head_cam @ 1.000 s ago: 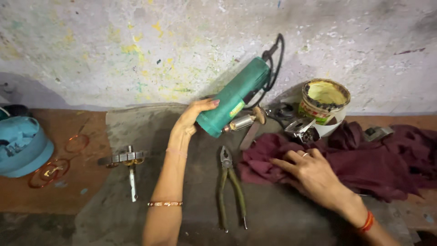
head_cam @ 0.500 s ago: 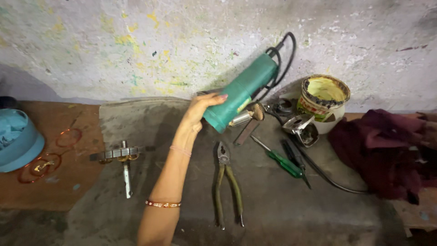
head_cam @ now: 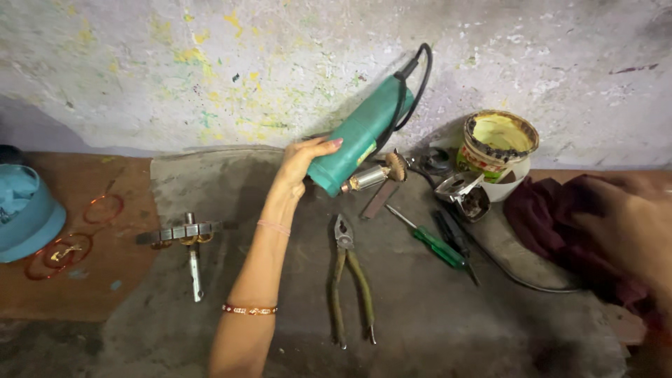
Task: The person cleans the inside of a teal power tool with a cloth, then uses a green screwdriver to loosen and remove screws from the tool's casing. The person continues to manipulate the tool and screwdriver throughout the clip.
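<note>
My left hand [head_cam: 306, 159] grips the lower end of a green angle grinder body [head_cam: 364, 131], which is tilted up against the stained wall with its black cord looping at the top. A bare armature shaft with a small gear [head_cam: 372, 176] sticks out of the body's lower end. My right hand [head_cam: 630, 227] is a blur at the right edge, above a maroon cloth [head_cam: 553, 220]; whether it grips the cloth is unclear. Pliers [head_cam: 348, 276] lie just below the grinder.
A green-handled screwdriver [head_cam: 435, 243] and a black one [head_cam: 455, 236] lie right of the pliers. A metal gear head [head_cam: 463, 194] and a paint-stained tin [head_cam: 498, 143] stand by the wall. At the left are a motor rotor [head_cam: 185, 234], copper coils [head_cam: 64, 246] and a blue container [head_cam: 24, 210].
My right hand and the maroon cloth have shifted to the right, uncovering the screwdrivers. My left hand has stayed on the grinder, which now stands a little steeper.
</note>
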